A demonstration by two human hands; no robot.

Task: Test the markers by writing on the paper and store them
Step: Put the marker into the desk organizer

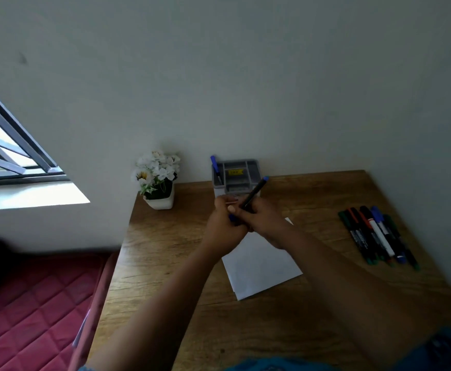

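My right hand (pixel 265 224) grips a black marker with a blue end (pixel 255 192), held slanted above the white paper (pixel 261 266). My left hand (pixel 223 227) meets it at the marker's lower end, where a bit of blue, probably the cap (pixel 231 217), shows between the fingers. A grey organizer (pixel 236 175) stands at the back against the wall, with one blue-capped marker (pixel 215 167) upright in its left slot. Several more markers (pixel 377 234) lie side by side on the desk at the right.
A white pot of white flowers (pixel 157 178) stands at the desk's back left corner. The wooden desk (pixel 165 258) ends at its left edge beside a red quilted mattress (pixel 36 298). A barred window (pixel 7 145) is at far left.
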